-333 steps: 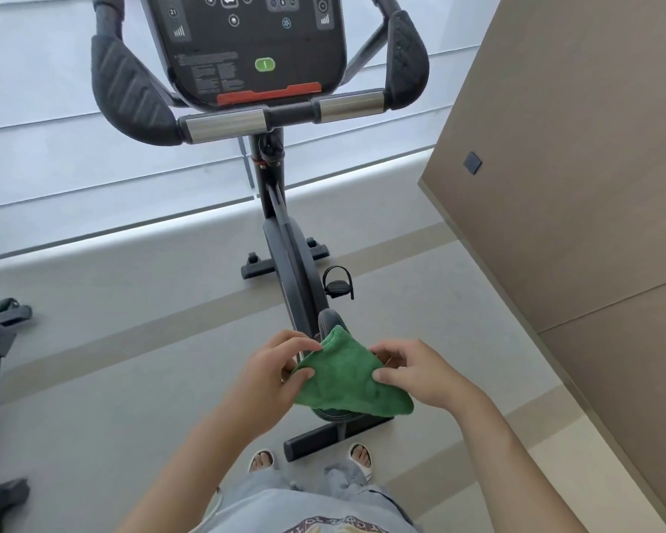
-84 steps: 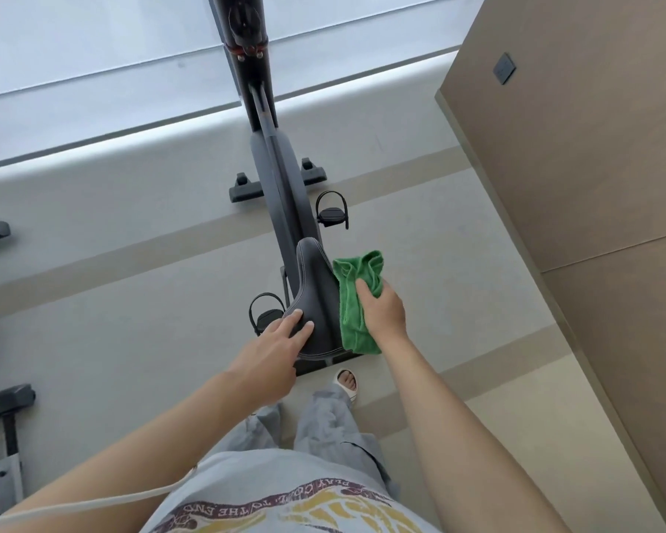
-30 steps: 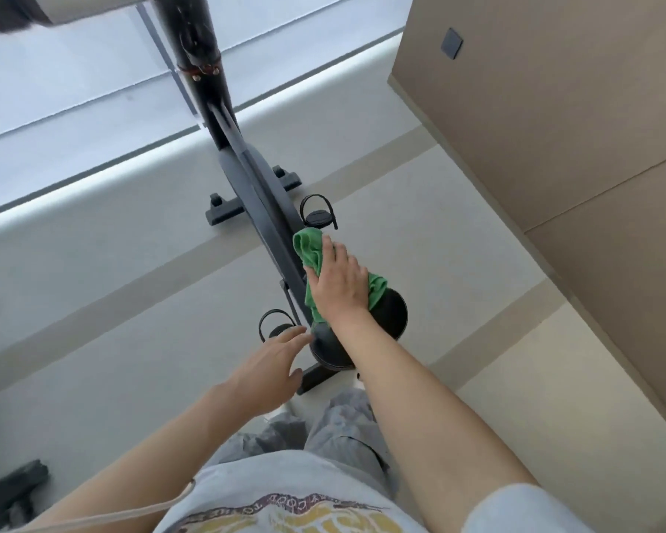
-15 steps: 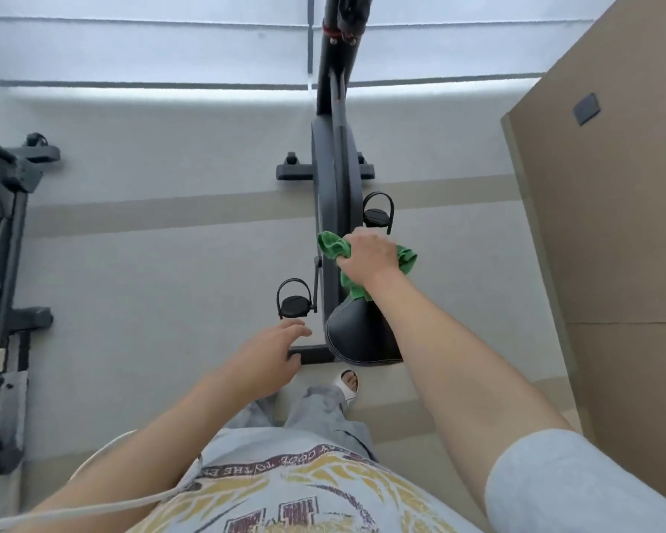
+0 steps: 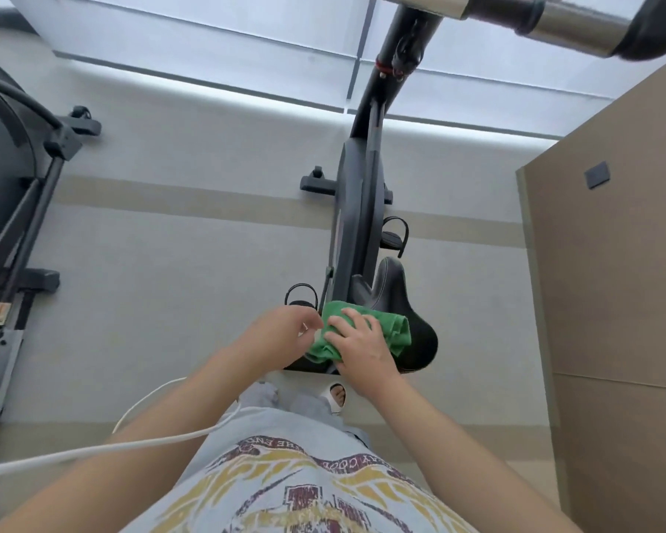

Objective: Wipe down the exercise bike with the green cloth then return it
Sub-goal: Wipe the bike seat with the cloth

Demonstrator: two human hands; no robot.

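The exercise bike [image 5: 358, 209] stands in front of me, its black saddle [image 5: 397, 290] nearest. A crumpled green cloth [image 5: 395, 328] lies against the rear left part of the saddle. My right hand [image 5: 362, 346] lies on top of the cloth, and its fingers are spread and curled into the fabric. At the cloth's left edge, my left hand [image 5: 281, 332] meets it with curled fingertips that seem to pinch the fabric. Both hands hide part of the cloth.
The bike's handlebar [image 5: 554, 17] crosses the top right. Pedals [image 5: 393, 236] stick out on both sides of the frame. Another dark machine [image 5: 12, 209] stands at the left, a brown wall panel [image 5: 612, 263] at the right. A white cable [image 5: 150, 444] hangs by my left arm.
My right hand has drawn the cloth back from the frame ahead of the saddle to the saddle's rear left. My left hand has come up to the cloth's edge.
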